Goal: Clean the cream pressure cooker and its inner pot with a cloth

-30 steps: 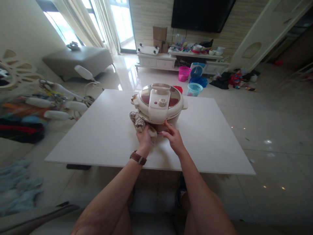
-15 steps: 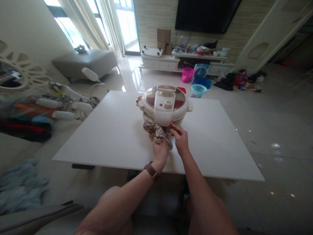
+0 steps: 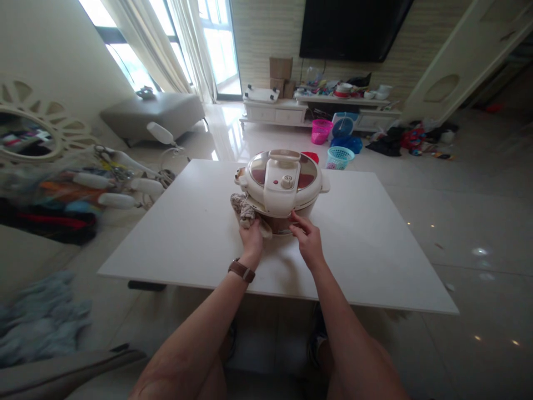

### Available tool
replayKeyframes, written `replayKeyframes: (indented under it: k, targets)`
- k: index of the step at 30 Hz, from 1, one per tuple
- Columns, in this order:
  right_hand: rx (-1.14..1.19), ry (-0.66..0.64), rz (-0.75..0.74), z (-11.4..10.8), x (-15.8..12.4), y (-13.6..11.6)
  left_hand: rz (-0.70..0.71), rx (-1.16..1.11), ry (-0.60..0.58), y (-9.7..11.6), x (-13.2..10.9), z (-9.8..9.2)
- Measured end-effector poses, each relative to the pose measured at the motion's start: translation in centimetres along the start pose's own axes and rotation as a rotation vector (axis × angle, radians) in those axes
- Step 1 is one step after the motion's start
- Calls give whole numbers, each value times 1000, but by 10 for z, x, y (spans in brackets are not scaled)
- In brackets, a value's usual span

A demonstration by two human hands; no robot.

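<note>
A cream electric cooker [image 3: 282, 204] with a clear lid and a front knob stands on the white table [image 3: 166, 239] near its middle. My left hand [image 3: 251, 239] is closed around a brown-and-white patterned cloth [image 3: 245, 212], pressed to the lower left side of the cooker. Part of the cloth hangs past my fingers along the cooker's base. At the front right, the curled fingers of my right hand [image 3: 307, 238] grip the cooker just under its control panel. Their tips are partly hidden by the hand itself.
Lamp arms with white shades [image 3: 147, 186] reach toward the table's left edge. Beyond the far edge stand a turquoise basket [image 3: 339, 158] and a pink basket [image 3: 321, 131] on the floor. A low white cabinet [image 3: 272, 114] runs along the back wall.
My left hand has moved left with the cloth, from the cooker's front to its lower left side. My right hand stays at the front right of the cooker.
</note>
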State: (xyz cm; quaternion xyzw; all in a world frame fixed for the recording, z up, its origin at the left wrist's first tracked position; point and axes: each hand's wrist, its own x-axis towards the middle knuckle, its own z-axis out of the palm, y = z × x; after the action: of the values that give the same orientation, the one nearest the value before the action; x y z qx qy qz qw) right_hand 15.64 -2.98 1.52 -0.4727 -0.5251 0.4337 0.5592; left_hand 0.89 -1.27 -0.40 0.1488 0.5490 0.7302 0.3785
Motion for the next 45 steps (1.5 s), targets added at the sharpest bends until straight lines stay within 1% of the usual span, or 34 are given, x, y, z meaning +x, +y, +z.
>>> replayKeyframes:
  k: [1,3,6,9,11,13,15,19,22,24,27,31,34,37,40,42,45]
  targets:
    - [2,-1,0,0,0,0,8,1,3,-1,2,1]
    - [-1,-4,-1,0,1,1,12,16,-1,-4,-2,1]
    - [-8,4,-5,0,2,1,4,53,-37,-14,-25,-2]
    - [-9,14,-7,-1,2,-1,3,47,-136,-23,-56,-4]
    - [-16,23,-14,-1,3,-2,-10,52,-198,-27,-73,-5]
    - [-36,33,-25,-2,3,-4,-25,60,-228,-27,-82,-4]
    - [-58,38,-31,-3,2,-4,-40,64,-233,-24,-84,-3]
    - [-82,32,-30,-4,1,-3,-83,28,-219,-18,-77,-3]
    - [-101,17,-32,-5,0,-1,-99,-2,-183,-15,-66,-3]
    - [-109,11,-29,-5,0,-1,-104,-7,-128,-13,-55,-4]
    - [-100,16,-20,-4,-1,-2,-99,18,-57,-9,-30,-5]
    - [-84,21,-19,-3,0,-3,-35,45,-37,-5,3,-7]
    - [-88,23,-21,-3,0,-4,-9,44,-17,-6,11,-7]
    - [-84,35,-22,-3,0,-3,-27,60,-9,-12,0,-6]
    - [-76,45,-23,-3,1,-3,-51,103,-20,-21,-27,-5]
    - [-72,51,-28,-3,2,-2,-48,98,-60,-25,-47,-5]
    - [-72,65,-40,-4,3,0,-88,70,-176,-26,-73,-6]
